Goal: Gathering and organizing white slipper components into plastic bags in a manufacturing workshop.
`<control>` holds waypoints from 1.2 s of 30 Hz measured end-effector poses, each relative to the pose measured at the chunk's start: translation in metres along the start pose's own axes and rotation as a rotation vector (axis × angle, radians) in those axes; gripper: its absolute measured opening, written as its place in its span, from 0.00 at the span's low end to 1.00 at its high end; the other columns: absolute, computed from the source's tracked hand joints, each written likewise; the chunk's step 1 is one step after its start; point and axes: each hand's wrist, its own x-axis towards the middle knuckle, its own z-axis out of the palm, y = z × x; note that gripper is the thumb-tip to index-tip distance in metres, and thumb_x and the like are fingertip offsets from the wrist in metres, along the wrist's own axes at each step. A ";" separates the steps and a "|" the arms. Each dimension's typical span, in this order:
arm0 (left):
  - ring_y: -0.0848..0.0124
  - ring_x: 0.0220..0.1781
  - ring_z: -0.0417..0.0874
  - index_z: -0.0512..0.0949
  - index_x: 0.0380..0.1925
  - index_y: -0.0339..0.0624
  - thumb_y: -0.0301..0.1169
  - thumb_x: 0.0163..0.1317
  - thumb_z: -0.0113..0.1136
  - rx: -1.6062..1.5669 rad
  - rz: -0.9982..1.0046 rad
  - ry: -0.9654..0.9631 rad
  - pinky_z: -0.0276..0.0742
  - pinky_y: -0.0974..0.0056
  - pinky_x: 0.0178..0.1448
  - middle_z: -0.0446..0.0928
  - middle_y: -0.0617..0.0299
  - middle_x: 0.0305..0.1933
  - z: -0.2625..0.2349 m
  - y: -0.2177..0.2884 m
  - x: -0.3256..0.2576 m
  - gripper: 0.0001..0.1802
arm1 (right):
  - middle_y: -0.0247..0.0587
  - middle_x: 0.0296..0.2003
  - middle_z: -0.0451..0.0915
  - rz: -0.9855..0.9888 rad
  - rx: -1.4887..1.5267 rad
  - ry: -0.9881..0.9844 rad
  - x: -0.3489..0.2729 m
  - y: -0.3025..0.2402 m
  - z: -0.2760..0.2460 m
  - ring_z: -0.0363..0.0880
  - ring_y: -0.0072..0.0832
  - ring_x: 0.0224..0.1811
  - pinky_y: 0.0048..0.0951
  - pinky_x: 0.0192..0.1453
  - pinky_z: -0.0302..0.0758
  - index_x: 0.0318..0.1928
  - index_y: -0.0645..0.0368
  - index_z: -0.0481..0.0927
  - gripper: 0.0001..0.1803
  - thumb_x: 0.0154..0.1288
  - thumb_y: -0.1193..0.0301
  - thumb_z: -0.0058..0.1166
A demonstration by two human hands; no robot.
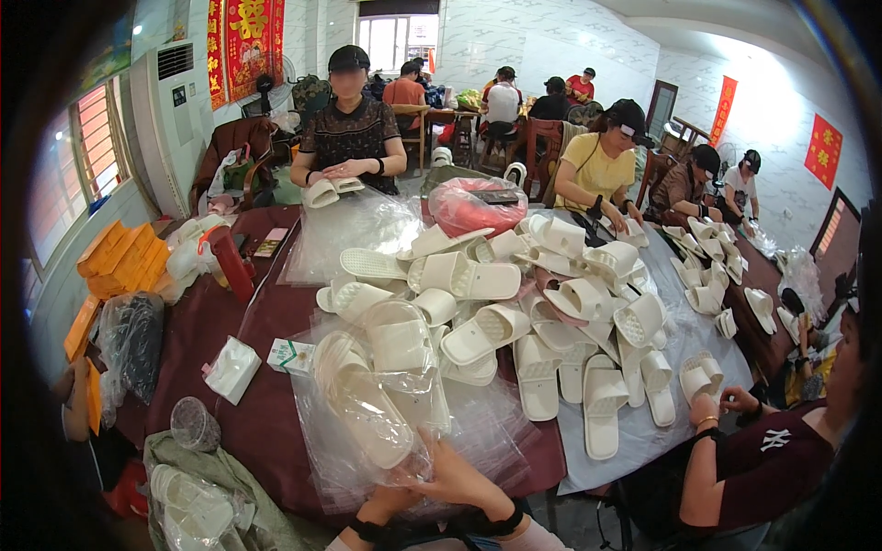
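Observation:
A pair of white slippers (372, 413) lies soles up inside a clear plastic bag (415, 360), in front of me at the near edge of the table. My left hand (393, 494) is closed at the bag's near end, its fingers partly hidden by the plastic. Beside it, my right hand (457, 479) grips the same end from the right. More flat clear bags (491, 432) are spread under the slippers. Just beyond, a big heap of loose white slippers (478, 335) covers the middle of the table.
To the left are a tissue pack (231, 370), a small white-and-green box (291, 356) and a clear plastic cup (195, 427). A sack (207, 464) with bagged slippers stands at lower left. A red bag (478, 207) lies beyond the heap. Co-workers handle slippers across the table and at right.

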 end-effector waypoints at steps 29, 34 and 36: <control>0.67 0.50 0.76 0.72 0.50 0.31 0.62 0.65 0.31 -0.974 -0.289 0.114 0.73 0.63 0.53 0.75 0.56 0.50 0.011 -0.030 -0.026 0.41 | 0.47 0.32 0.73 -0.074 -0.071 0.483 -0.005 -0.012 0.026 0.76 0.44 0.31 0.37 0.31 0.74 0.40 0.60 0.76 0.12 0.52 0.79 0.53; 0.67 0.56 0.71 0.66 0.57 0.36 0.59 0.68 0.31 -0.937 -0.378 -0.013 0.67 0.62 0.60 0.71 0.58 0.56 0.014 -0.051 -0.039 0.37 | 0.47 0.37 0.75 -0.172 -0.212 0.370 -0.012 -0.006 0.028 0.77 0.41 0.35 0.35 0.35 0.76 0.41 0.61 0.77 0.14 0.50 0.78 0.52; 0.67 0.56 0.72 0.66 0.57 0.37 0.57 0.69 0.32 -0.870 -0.447 -0.020 0.67 0.61 0.60 0.71 0.58 0.55 0.008 -0.047 -0.031 0.34 | 0.48 0.39 0.76 -0.203 -0.300 0.346 -0.017 -0.003 0.033 0.78 0.40 0.37 0.34 0.36 0.77 0.42 0.61 0.78 0.15 0.50 0.78 0.52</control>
